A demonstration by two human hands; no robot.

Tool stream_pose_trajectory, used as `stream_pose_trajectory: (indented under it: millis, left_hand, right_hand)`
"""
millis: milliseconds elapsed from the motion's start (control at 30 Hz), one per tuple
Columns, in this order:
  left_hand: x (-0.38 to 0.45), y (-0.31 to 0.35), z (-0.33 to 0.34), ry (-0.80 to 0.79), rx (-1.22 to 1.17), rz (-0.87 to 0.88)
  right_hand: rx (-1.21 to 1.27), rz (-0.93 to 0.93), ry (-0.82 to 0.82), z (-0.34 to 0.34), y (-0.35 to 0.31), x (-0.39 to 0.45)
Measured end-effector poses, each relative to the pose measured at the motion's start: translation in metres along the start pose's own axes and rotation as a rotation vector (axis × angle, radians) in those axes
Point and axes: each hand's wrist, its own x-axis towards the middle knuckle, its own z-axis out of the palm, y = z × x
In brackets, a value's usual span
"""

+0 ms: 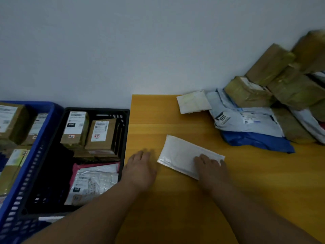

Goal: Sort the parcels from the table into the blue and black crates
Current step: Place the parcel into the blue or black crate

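Parcel sorting room: labelled parcels, crates.

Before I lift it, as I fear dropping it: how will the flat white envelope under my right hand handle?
The white envelope lies thin and flat on the table, so probably light and somewhat floppy. Its glossy edge suggests slippery plastic. The right hand rests on one end; unsupported, the other may sag.

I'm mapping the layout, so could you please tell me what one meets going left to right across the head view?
Blue crate → black crate → left hand → white flat parcel → right hand → pile of unsorted parcels.
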Motion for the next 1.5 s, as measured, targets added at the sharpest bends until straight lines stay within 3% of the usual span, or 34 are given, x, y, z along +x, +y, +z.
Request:
stream_pose_trajectory:
  millis: [67,233,400,467,567,667,1167,1500]
  left_hand:
    - [-0.002,0.012,0.008,-0.027,0.021,0.004]
    - [-0.005,0.029,0.012,-0.083,0.039,-0.016]
    - [-0.005,0.035,0.005,-0.053,-0.043,-0.052]
    - [-0.004,0.039,0.000,-0.009,-0.198,-0.069]
    - [-0.005,0.051,-0.011,0.063,-0.684,-0.128]
    - [-0.004,0.059,-0.021,0.017,-0.872,-0.176]
    - [0.004,0.041,-0.017,0.029,-1.083,-0.343]
    - [-0.005,-0.018,-0.024,0.239,-1.050,-0.453]
  right_hand:
    - [-0.010,-0.040,0.074,0.003,0.005,-0.006]
    - [-0.055,-0.141,0.084,-0.010,0.014,-0.012]
    - [0.252,-0.099,0.050,-0.042,0.027,0.001]
    - [0.366,-0.099,-0.045,-0.061,0.032,0.006]
    - [0.618,-0.097,-0.210,-0.085,0.038,0.005]
    - [0.771,-0.058,-0.264,-0.098,0.044,0.002]
    - [0.837,-0.007,-0.232,-0.094,0.045,0.012]
    - [0.720,-0.024,-0.207,-0.089,-0.007,0.027]
